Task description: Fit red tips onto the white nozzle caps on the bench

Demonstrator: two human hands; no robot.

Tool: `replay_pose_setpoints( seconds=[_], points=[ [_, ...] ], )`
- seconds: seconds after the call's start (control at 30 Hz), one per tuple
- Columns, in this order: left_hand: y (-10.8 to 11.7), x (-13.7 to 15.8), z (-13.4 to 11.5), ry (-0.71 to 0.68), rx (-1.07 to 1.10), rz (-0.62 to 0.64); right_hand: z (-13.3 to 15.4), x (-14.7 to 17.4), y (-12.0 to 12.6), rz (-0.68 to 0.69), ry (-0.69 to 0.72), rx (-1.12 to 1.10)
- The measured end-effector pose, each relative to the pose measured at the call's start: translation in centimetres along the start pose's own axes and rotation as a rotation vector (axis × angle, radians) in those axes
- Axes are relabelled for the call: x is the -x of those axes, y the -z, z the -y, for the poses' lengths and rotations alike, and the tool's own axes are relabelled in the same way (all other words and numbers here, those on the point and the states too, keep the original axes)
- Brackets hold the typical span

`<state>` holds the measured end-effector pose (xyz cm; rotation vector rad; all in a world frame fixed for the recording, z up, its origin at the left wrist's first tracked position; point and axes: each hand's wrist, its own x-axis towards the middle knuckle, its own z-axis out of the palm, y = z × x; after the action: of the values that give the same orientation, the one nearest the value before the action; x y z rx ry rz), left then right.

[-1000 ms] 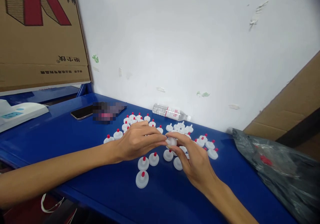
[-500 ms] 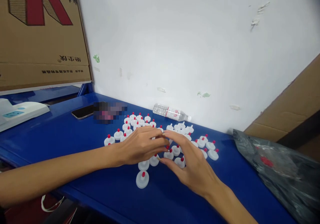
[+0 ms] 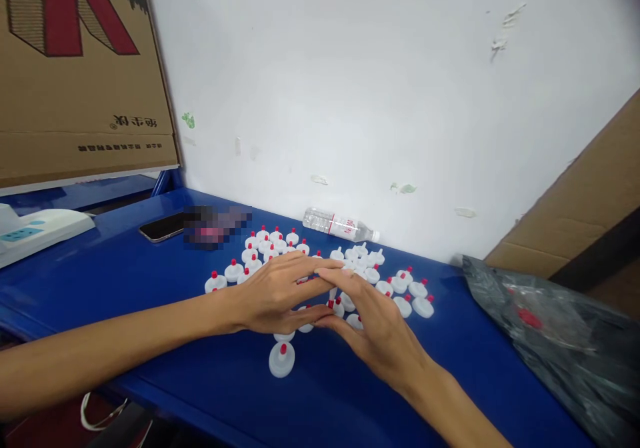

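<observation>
My left hand (image 3: 280, 289) and my right hand (image 3: 377, 315) meet at their fingertips above the blue table. Between them is a white nozzle cap (image 3: 333, 294), turned with its red tip downward. Fingers of both hands close over its upper part and hide most of it, while both thumbs press in near the red tip. Around and beneath the hands stand several more white round caps with red tips, among them a single cap (image 3: 282, 360) nearest me. A cluster of white caps without red tips (image 3: 361, 255) lies just behind my right hand.
A clear plastic bottle (image 3: 340, 225) lies along the white wall. At the left are a phone (image 3: 163, 227), a blurred-out patch and a white power strip (image 3: 45, 229). A dark plastic bag (image 3: 560, 341) with something red inside covers the right side. A large cardboard box (image 3: 90, 95) stands back left.
My thumbs and fingertips have drawn closer together around the nozzle cap, and its red tip now shows pointing down between them. The view has shifted slightly.
</observation>
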<state>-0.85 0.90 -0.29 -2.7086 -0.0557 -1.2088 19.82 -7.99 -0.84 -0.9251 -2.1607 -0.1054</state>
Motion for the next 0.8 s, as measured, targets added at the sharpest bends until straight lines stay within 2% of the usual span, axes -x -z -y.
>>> replay_pose_setpoints(
  seconds=[0.27,0.47,0.6,0.8],
  points=[
    [0.14,-0.06,-0.06,-0.052,-0.116,-0.061,0.41,-0.27,0.08,-0.057,0.059,0.015],
    [0.23,-0.18,-0.09,-0.091,-0.131,-0.121,0.65,-0.25,0.19,-0.048,0.069,-0.031],
    [0.18,-0.08,-0.03,-0.107,-0.127,-0.106,0.49,-0.05,0.14,-0.019,0.053,-0.044],
    [0.13,0.01,0.09,-0.099,-0.108,-0.095,0.49,-0.05,0.13,-0.045,0.076,-0.015]
  ],
)
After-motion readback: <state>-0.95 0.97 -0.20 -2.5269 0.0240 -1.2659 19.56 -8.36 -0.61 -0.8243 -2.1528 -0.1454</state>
